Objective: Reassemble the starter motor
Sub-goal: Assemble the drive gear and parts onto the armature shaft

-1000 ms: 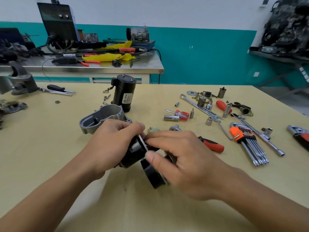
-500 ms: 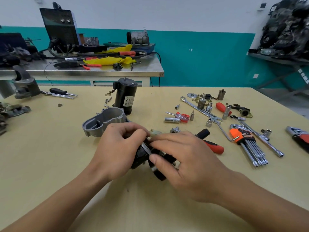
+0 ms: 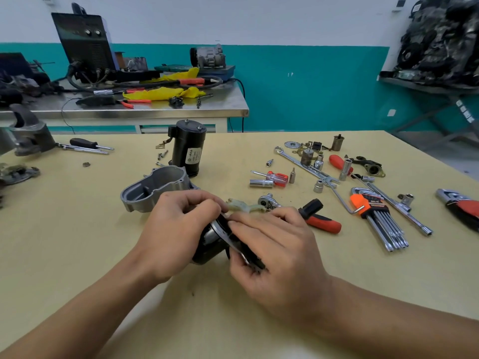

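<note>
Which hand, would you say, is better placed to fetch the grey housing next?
Probably the left hand, holding the motor body: the grey housing lies just beyond it; the right hand, gripping the black cap, is farther.

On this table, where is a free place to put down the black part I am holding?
Left of the grey housing, in front of the black-handled screwdriver, the table is bare. Also bare: the near right corner, in front of the hex key set. Crowded: the far right, with sockets, wrenches and a red screwdriver.
</note>
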